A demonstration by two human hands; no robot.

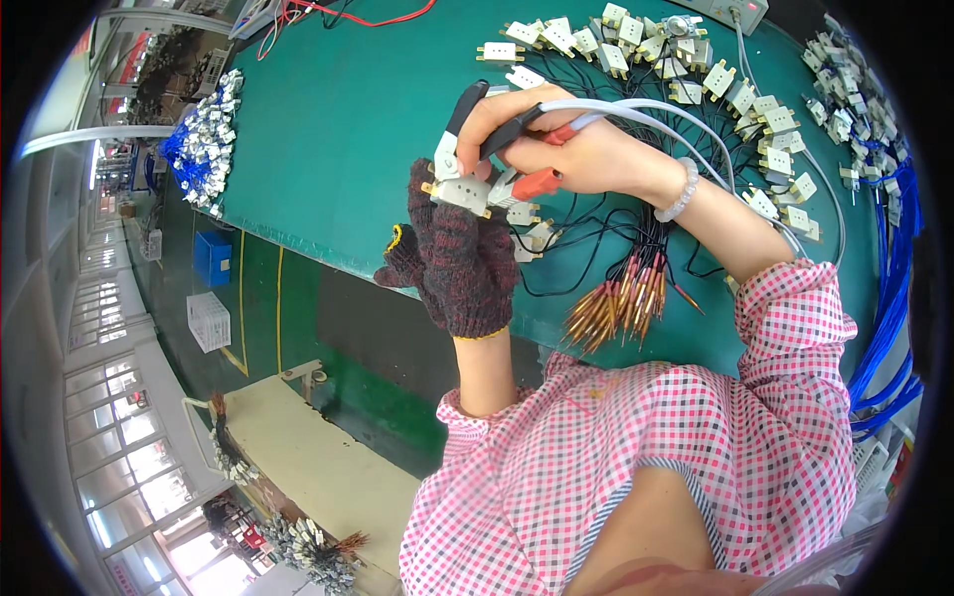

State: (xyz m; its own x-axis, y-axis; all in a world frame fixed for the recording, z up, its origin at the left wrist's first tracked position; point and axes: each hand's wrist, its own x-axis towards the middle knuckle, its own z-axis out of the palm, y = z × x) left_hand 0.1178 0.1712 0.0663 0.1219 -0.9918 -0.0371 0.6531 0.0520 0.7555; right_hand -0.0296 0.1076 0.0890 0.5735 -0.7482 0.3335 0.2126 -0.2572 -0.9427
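Note:
My left hand (465,268) wears a dark knit glove with yellow edging, its thumb out to the left. Against its upright fingers lies a small white plug-like block (462,196) with brass pins; how the fingers grip it is partly hidden. My right hand (566,149) is bare and closed round two test clips on grey leads. The black-handled clip (459,124) points down to the block's upper left. Beside the block's right end is the red-handled clip (537,184). Other white blocks (535,238) on black wires lie just right of the glove.
Many similar blocks (616,60) on black wires spread over the green table (338,109). A bundle of copper-coloured wire ends (621,298) lies near my body. Blue-wired heaps sit at the far left (204,149) and right (899,268). A grey instrument (730,10) stands at the back.

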